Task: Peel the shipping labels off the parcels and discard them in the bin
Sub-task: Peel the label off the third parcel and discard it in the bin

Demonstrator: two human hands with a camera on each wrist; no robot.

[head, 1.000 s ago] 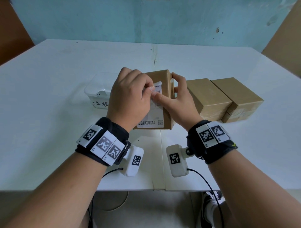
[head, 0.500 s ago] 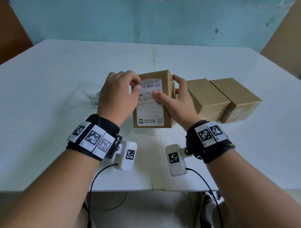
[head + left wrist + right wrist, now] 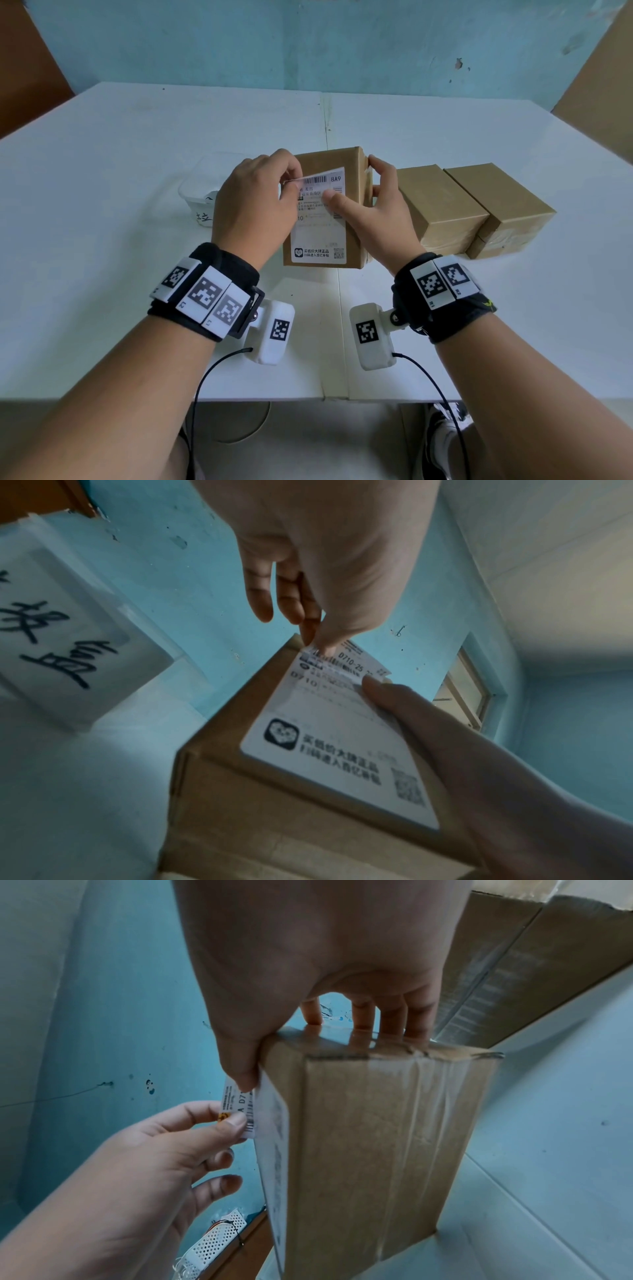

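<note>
Label (image 3: 320,219) corner now lifted; white table (image 3: 102,178), blue wall (image 3: 308,44).

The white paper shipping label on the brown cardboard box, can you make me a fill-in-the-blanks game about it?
1. The left hand pinches the white paper shipping label's ____ edge.
2. The right hand's ____ presses on the label.
3. The brown cardboard box stands on the ____ table.
4. Right of it lie ____ more plain boxes.

Missing words: top; thumb; white; two
</note>
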